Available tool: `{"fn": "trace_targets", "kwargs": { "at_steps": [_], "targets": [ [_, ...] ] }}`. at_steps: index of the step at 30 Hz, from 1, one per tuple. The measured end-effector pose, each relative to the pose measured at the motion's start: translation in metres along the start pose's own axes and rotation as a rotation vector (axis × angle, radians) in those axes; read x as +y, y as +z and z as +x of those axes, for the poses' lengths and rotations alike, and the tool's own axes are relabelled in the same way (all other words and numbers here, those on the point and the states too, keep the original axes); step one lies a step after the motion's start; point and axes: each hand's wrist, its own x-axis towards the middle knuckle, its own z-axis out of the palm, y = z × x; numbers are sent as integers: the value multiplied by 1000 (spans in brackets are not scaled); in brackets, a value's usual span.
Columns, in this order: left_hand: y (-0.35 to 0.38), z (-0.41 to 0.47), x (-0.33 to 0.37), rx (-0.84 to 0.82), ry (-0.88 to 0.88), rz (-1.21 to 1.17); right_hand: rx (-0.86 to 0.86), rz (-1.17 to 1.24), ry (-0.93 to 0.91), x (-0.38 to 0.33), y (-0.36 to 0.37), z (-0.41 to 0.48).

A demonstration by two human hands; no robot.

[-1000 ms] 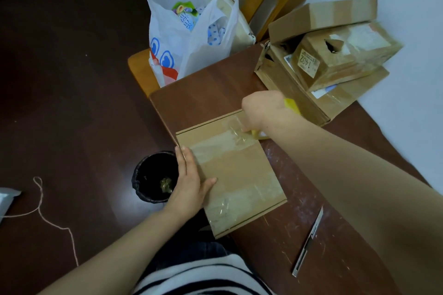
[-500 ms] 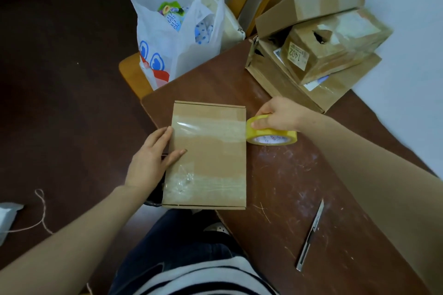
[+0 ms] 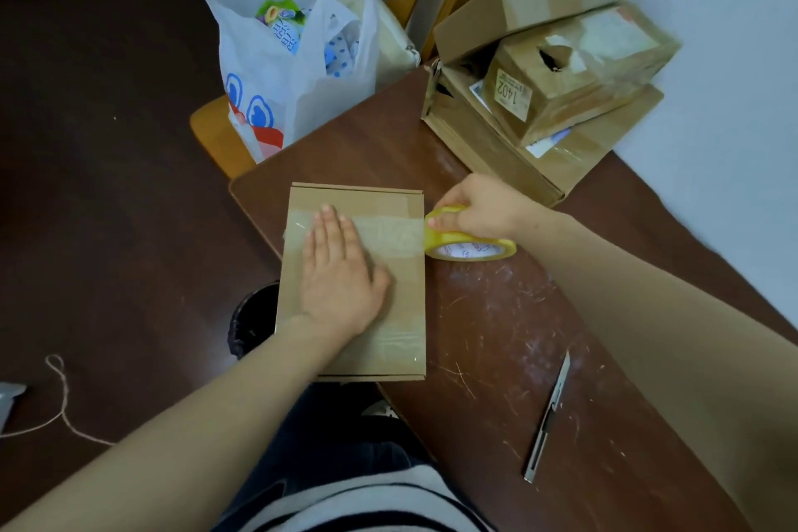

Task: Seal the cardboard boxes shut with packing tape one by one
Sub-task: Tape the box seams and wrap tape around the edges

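Flat rectangular cardboard box (image 3: 403,294), one, matte brown, crossed by two glossy clear tape bands; lies on the scratched dark table (image 3: 496,337) under the left hand (image 3: 339,276), palm flat, fingers straight. The right hand (image 3: 481,212), just beside, grips one yellow tape roll (image 3: 470,248). Beyond it: two worn stacked boxes (image 3: 561,108). Nearer: one slim metal knife (image 3: 548,415).

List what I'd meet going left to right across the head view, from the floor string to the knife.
In order: thin pale string on the floor → round black bin → flat brown cardboard box → yellow roll of packing tape → slim metal utility knife.
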Motion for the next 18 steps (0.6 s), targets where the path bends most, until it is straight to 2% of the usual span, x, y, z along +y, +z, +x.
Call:
{"fn": "trace_targets", "kwargs": {
  "at_steps": [2, 4, 9, 11, 15, 18],
  "targets": [
    [6, -2, 25, -40, 13, -76, 19, -27, 5, -3, 1, 0],
    [14, -5, 49, -93, 103, -60, 42, -62, 15, -6, 3, 0],
    [22, -5, 58, -36, 214, 41, 64, -158, 10, -12, 5, 1],
    [18, -4, 46, -46, 254, 57, 78, -135, 7, -10, 7, 0],
    [16, -6, 31, -49, 202, 86, 43, -66, -16, -6, 9, -2],
    [17, -3, 28, -52, 191, 104, -15, 109, 17, 7, 9, -9]
  ]
}}
